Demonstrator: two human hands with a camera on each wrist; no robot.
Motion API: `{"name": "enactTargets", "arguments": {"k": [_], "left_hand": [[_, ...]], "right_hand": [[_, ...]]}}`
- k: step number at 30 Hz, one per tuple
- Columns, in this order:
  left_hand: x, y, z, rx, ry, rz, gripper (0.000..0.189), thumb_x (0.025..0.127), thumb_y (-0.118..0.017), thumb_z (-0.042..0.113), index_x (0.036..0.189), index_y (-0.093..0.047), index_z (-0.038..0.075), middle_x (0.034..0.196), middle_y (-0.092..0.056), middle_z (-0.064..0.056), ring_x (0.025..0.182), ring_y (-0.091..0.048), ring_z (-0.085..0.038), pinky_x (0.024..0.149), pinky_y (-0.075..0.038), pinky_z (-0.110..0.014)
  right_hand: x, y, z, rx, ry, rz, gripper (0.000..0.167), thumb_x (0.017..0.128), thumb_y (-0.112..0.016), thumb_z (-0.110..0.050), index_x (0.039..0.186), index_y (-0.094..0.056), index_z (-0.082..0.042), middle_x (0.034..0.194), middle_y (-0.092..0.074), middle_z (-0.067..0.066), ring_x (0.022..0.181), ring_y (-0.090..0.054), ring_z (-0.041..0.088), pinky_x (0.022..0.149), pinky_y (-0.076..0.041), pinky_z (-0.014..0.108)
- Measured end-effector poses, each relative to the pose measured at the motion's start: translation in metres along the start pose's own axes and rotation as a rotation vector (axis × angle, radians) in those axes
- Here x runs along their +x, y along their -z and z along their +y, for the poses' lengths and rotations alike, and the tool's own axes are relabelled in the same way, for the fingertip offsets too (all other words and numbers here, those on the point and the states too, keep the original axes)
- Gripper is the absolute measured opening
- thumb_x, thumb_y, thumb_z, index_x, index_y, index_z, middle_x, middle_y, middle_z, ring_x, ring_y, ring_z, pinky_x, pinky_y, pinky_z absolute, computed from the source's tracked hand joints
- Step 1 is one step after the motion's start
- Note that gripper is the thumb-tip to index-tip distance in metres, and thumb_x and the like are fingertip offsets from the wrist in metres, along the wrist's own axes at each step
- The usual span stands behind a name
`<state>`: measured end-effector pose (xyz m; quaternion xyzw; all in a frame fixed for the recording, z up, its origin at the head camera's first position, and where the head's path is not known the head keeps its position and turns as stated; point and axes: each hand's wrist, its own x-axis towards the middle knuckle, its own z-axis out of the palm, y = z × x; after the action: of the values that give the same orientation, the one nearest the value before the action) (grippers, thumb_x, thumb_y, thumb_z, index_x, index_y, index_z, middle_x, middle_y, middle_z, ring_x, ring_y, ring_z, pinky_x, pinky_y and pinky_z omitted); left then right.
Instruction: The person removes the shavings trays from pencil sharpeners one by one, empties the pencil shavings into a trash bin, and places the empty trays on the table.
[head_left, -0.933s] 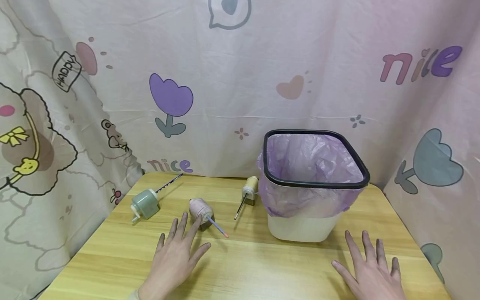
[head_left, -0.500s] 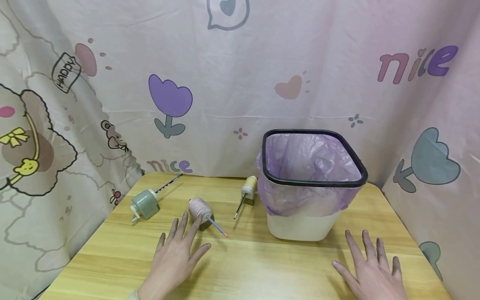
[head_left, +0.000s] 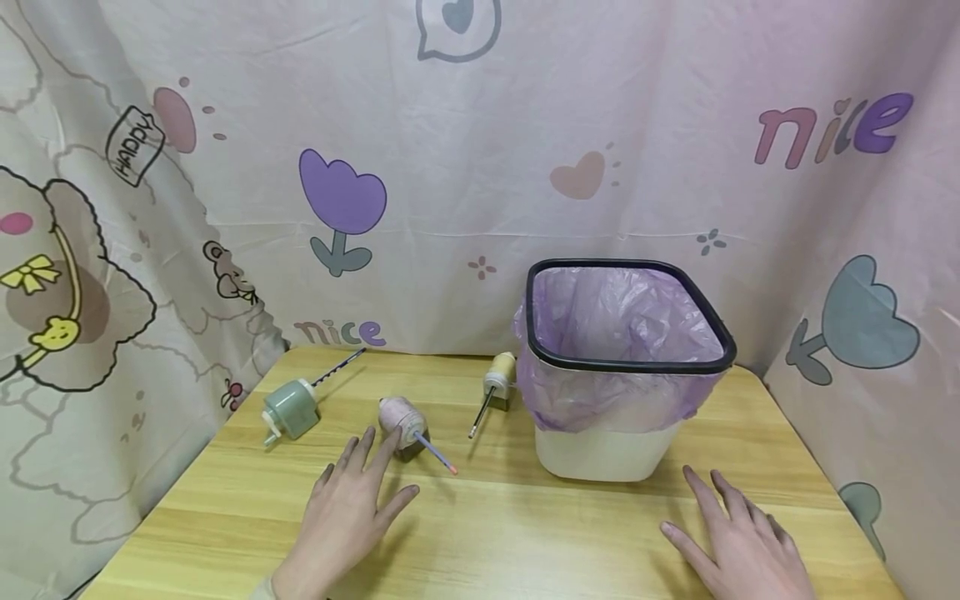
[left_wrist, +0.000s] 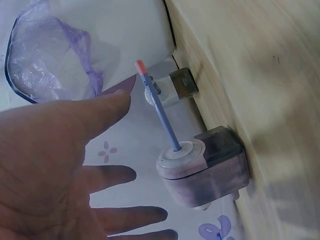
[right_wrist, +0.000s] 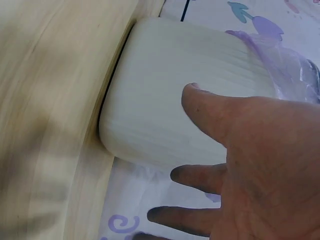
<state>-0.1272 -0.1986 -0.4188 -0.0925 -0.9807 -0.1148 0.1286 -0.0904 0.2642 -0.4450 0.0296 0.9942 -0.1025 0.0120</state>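
Note:
My left hand is spread above the table, holding nothing. Just beyond its fingertips in the head view is a pink pencil sharpener with a blue pencil sticking out of it. The left wrist view shows the hand apart from this sharpener. At the front right my right hand hovers with nothing in it, fingers loosely bent. Nearest to that hand is a white trash bin lined with a purple bag; the right wrist view shows the bin's wall beyond the thumb.
A green pencil sharpener with a dark patterned pencil stands at the left. Farther back, a yellow one holds a black pencil. A printed curtain rises behind the wooden table.
The right hand's fingers have drawn closer together and bent slightly. My left hand has tilted a little, its fingers closer together. The sharpeners and bin stay where they were.

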Motion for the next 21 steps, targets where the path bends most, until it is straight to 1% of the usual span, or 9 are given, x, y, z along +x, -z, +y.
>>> {"name": "enactTargets", "arguments": {"k": [3,5,8,11,15,21], "left_hand": [[0.003,0.003,-0.002,-0.003,-0.028,0.025,0.079,0.093,-0.083,0.046,0.16,-0.051,0.018,0.154,-0.055,-0.033,0.135,-0.058,-0.058,0.097,-0.052,-0.08],[0.005,0.005,-0.004,-0.005,-0.051,0.042,0.079,0.091,-0.085,0.043,0.158,-0.053,0.016,0.151,-0.057,-0.033,0.13,-0.062,-0.058,0.094,-0.055,-0.078],[0.01,0.009,-0.008,-0.007,-0.084,0.059,0.079,0.089,-0.088,0.04,0.156,-0.055,0.013,0.148,-0.059,-0.033,0.124,-0.065,-0.057,0.092,-0.057,-0.074],[0.016,0.015,-0.012,-0.002,-0.104,0.058,0.08,0.088,-0.089,0.038,0.156,-0.055,0.012,0.147,-0.06,-0.033,0.122,-0.066,-0.056,0.09,-0.059,-0.073],[0.025,0.023,-0.019,0.003,-0.119,0.055,0.081,0.087,-0.09,0.033,0.156,-0.055,0.011,0.146,-0.061,-0.033,0.118,-0.068,-0.056,0.087,-0.061,-0.07],[0.038,0.03,-0.03,-0.024,-0.144,0.034,0.083,0.084,-0.092,0.022,0.157,-0.053,0.01,0.147,-0.06,-0.033,0.121,-0.066,-0.057,0.092,-0.06,-0.07]], "right_hand": [[0.001,0.006,-0.005,0.033,0.003,-0.039,0.099,0.099,-0.049,-0.081,0.164,-0.038,-0.007,0.152,-0.048,0.039,0.12,-0.061,0.064,0.087,-0.054,0.078],[0.001,0.009,-0.009,0.057,0.005,-0.055,0.1,0.098,-0.05,-0.081,0.164,-0.04,-0.006,0.149,-0.053,0.037,0.119,-0.065,0.059,0.085,-0.057,0.073],[0.002,0.012,-0.014,0.09,0.013,-0.074,0.099,0.099,-0.05,-0.081,0.162,-0.043,-0.004,0.147,-0.057,0.035,0.122,-0.065,0.055,0.086,-0.059,0.071],[0.001,0.014,-0.021,0.124,0.037,-0.06,0.095,0.099,-0.053,-0.078,0.16,-0.047,-0.005,0.149,-0.058,0.032,0.126,-0.065,0.052,0.088,-0.059,0.071],[-0.001,0.014,-0.033,0.156,0.079,-0.019,0.086,0.099,-0.058,-0.074,0.156,-0.053,-0.01,0.149,-0.061,0.026,0.129,-0.066,0.047,0.089,-0.059,0.07],[-0.004,0.009,-0.058,0.208,0.192,0.06,0.069,0.099,-0.07,-0.062,0.149,-0.061,-0.016,0.144,-0.067,0.016,0.125,-0.07,0.039,0.089,-0.061,0.064]]}}
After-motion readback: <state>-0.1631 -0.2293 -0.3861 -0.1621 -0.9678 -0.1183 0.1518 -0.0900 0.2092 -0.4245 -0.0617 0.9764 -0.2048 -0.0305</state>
